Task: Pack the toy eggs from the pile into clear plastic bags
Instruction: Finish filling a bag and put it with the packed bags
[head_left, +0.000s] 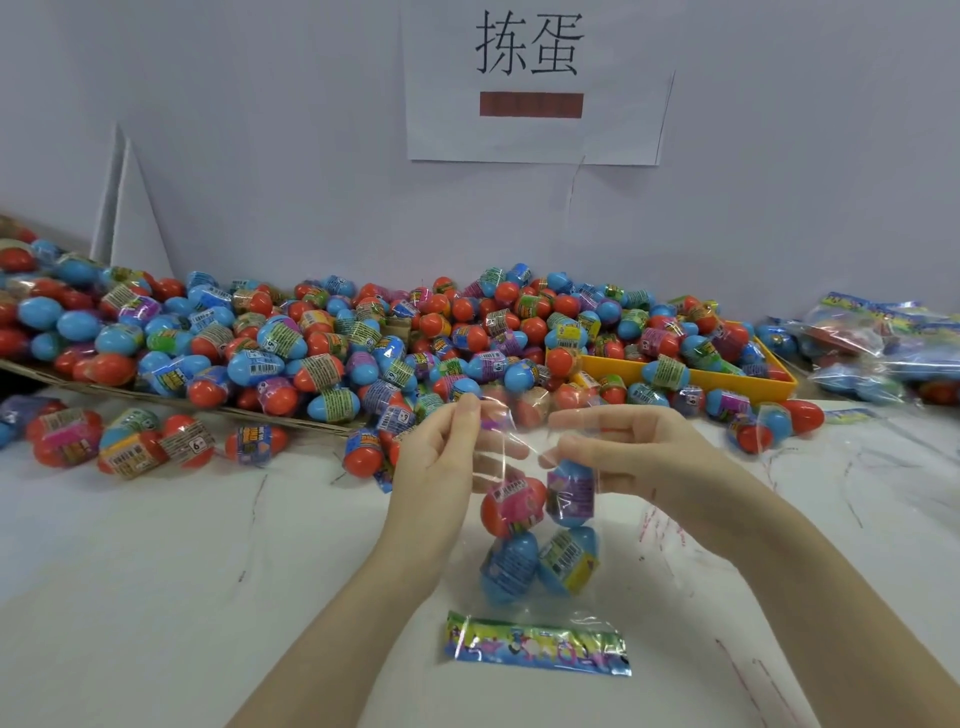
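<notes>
nearest on the white bench (156, 597) lies the printed header strip (537, 644) at the closed end of the clear plastic bag (540, 525), which runs away from the person with its mouth held up. four toy eggs sit inside: two blue eggs (540, 566) low down, a red egg (511, 506) and another blue one above them. the film looks thin, limp and slick, so it will sag and fold wherever nothing supports it; the eggs look like light, hard, smooth shells that roll and knock together, likely to spill if the mouth tips downward.

the left hand (441, 457) pinches the left edge of the mouth between thumb and fingertips, its grip clamped on the film. the right hand (623, 452) holds the opposite edge, fingers curled round it with the film draped over them. taking the bag by both edges of the mouth seems the safe hold, keeping it spread and the weight hanging below.

beyond the hands, the pile of toy eggs (363, 343) spreads along the wall, some spilling over an orange tray (779, 382). filled bags (878, 348) lie far right, a paper sign (535, 83) above.
</notes>
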